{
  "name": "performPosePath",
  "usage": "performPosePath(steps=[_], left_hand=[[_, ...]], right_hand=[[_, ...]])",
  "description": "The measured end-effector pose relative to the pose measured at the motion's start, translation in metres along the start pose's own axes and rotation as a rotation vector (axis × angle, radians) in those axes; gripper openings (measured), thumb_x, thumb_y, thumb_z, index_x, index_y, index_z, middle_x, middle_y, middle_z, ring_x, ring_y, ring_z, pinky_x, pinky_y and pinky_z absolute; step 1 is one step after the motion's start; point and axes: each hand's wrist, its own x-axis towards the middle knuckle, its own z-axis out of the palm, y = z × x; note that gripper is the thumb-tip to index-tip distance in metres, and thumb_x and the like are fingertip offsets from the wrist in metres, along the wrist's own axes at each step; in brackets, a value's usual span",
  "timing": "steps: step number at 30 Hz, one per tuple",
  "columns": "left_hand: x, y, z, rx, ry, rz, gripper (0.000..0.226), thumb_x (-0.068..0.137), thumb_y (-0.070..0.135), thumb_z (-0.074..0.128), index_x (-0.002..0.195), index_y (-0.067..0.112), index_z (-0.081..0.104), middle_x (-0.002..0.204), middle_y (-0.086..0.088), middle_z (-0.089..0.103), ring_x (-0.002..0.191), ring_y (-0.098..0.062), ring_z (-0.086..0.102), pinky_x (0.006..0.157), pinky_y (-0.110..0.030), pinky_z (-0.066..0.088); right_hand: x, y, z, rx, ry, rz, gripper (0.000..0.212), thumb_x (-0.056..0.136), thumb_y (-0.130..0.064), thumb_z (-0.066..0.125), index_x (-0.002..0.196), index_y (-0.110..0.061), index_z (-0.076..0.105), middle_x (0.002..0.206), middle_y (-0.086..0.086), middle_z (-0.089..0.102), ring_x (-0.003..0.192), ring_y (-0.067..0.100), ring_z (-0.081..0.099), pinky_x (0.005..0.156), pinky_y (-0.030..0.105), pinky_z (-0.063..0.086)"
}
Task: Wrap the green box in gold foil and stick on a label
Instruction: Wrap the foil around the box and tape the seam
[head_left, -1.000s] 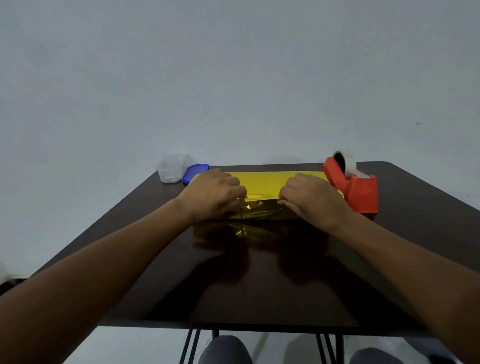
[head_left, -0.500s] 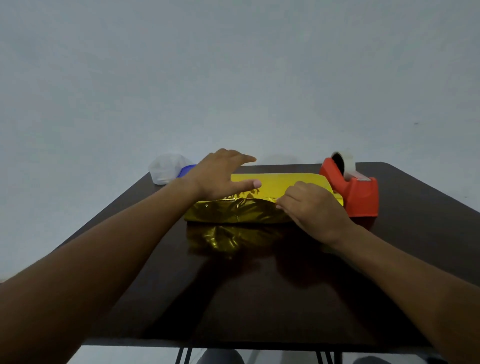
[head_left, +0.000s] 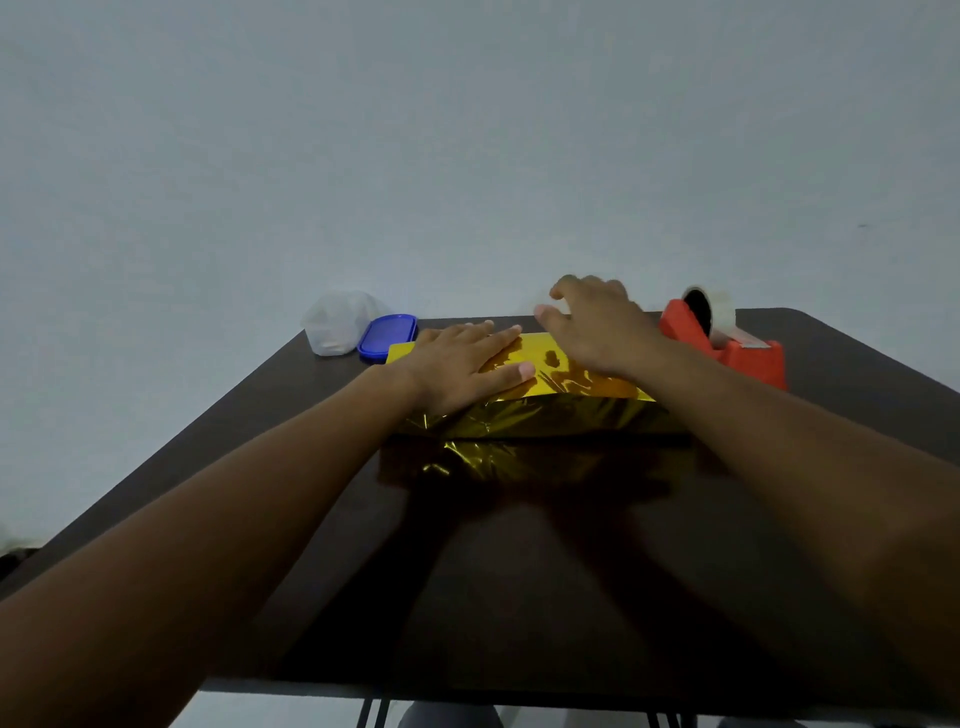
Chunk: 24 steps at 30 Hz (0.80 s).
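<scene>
A box wrapped in gold foil lies toward the far side of a dark bench, its long side facing the person and its creased front face mirrored in the glossy surface just before it. None of the green of the box shows; the foil covers everything that can be seen. The left hand rests flat on the left part of the foil's top, fingers straight and close together, thumb stretched along the near edge, so its grip is wide and it holds nothing, only pressing down. The right hand is raised over the far right part of the top, blurred, with its fingers spread and loosely bent; its grip is wide too and nothing is in it, and whether it touches the foil cannot be told. Both bare forearms reach in from the near corners of the view. Just beyond the right hand, at the right end of the box, stands a red tape dispenser with a roll of clear tape in it. At the left far corner of the bench lies a blue lid, touching or just beside the foil's corner, and next to it a clear plastic container. A plain pale wall fills the view above.
</scene>
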Motion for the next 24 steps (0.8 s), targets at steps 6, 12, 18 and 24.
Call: performPosePath(steps=[6, 12, 18, 24], left_hand=[[-0.004, -0.003, 0.006, -0.026, 0.070, 0.047, 0.095, 0.081, 0.088, 0.018, 0.161, 0.036, 0.014, 0.169, 0.001, 0.018, 0.154, -0.020, 0.016, 0.120, -0.051, 0.014], [-0.010, -0.009, 0.002, 0.050, 0.007, 0.105, 0.112, 0.076, 0.090, 0.043, 0.162, 0.033, 0.001, 0.170, 0.000, 0.006, 0.156, -0.023, 0.007, 0.123, -0.050, 0.012], [-0.015, -0.006, -0.009, 0.229, 0.195, 0.195, 0.108, 0.074, 0.084, 0.058, 0.160, 0.027, 0.024, 0.163, -0.002, 0.030, 0.148, -0.024, 0.028, 0.117, -0.044, 0.024], [-0.030, -0.007, -0.013, 0.235, 0.460, 0.468, 0.049, 0.088, 0.058, 0.054, 0.114, 0.021, 0.074, 0.104, -0.001, 0.074, 0.095, -0.024, 0.067, 0.083, -0.037, 0.049]], right_hand=[[-0.005, 0.020, 0.027, -0.175, -0.227, -0.029, 0.072, 0.101, -0.067, 0.019, 0.159, -0.027, 0.025, 0.166, 0.005, 0.026, 0.154, 0.029, 0.019, 0.122, 0.053, 0.017], [-0.019, 0.031, 0.022, -0.164, -0.225, -0.076, 0.074, 0.098, -0.070, 0.018, 0.161, -0.031, 0.016, 0.169, 0.004, 0.014, 0.156, 0.026, 0.009, 0.123, 0.057, 0.010], [-0.032, 0.030, 0.007, -0.291, -0.008, -0.327, 0.085, 0.086, -0.085, 0.026, 0.146, -0.028, 0.046, 0.149, -0.003, 0.050, 0.137, 0.020, 0.043, 0.115, 0.048, 0.029], [-0.046, 0.038, 0.012, -0.264, 0.131, -0.559, 0.059, 0.087, -0.069, 0.047, 0.117, -0.023, 0.070, 0.116, -0.003, 0.070, 0.108, 0.021, 0.061, 0.092, 0.041, 0.045]])
